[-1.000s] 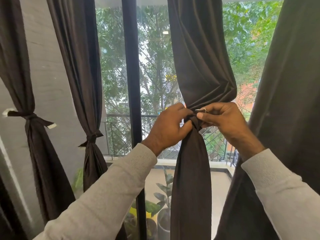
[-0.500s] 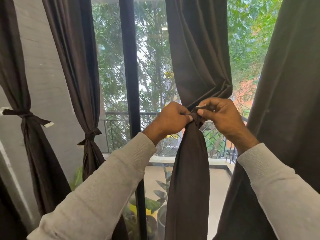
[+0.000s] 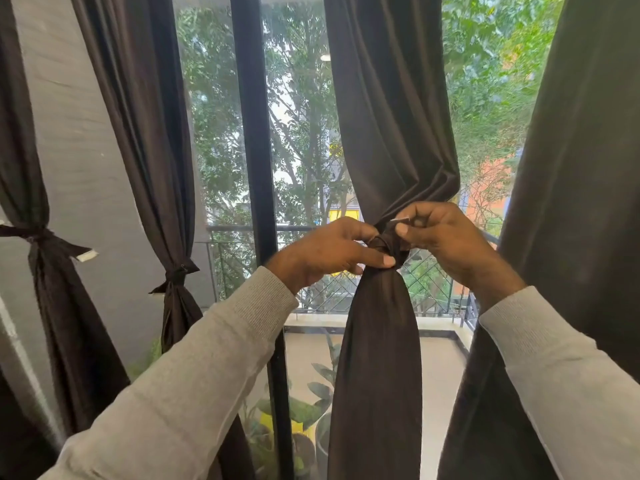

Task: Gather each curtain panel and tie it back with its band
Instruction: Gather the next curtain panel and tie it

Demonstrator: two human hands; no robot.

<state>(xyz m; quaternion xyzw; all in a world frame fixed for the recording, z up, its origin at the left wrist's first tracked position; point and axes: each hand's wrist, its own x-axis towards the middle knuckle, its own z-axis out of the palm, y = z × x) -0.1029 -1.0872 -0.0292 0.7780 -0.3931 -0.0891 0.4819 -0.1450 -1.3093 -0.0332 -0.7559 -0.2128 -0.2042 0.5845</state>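
Observation:
A dark brown curtain panel (image 3: pixel 388 116) hangs in the middle of the window, gathered tight at waist height. A matching dark band (image 3: pixel 382 244) wraps the gathered neck. My left hand (image 3: pixel 325 254) presses on the band from the left, thumb laid across the bunch just under it. My right hand (image 3: pixel 446 237) pinches the band's end, which shows a pale tip, at the right of the knot. Two other panels at the left hang tied: one (image 3: pixel 169 306) by the door frame with its band (image 3: pixel 176 277), one (image 3: pixel 52 306) at the far left with its band (image 3: pixel 41 237).
A loose, ungathered panel (image 3: pixel 581 202) fills the right edge. A black door frame post (image 3: pixel 256 168) stands left of the middle panel. Behind the glass are a balcony railing (image 3: pixel 311 289) and potted plants (image 3: pixel 298 427). A grey wall (image 3: pixel 86 150) is at the left.
Both hands have stayed on the knot. My left thumb has slid across under the band, and the wrapped band now shows between my hands. The camera has shifted slightly.

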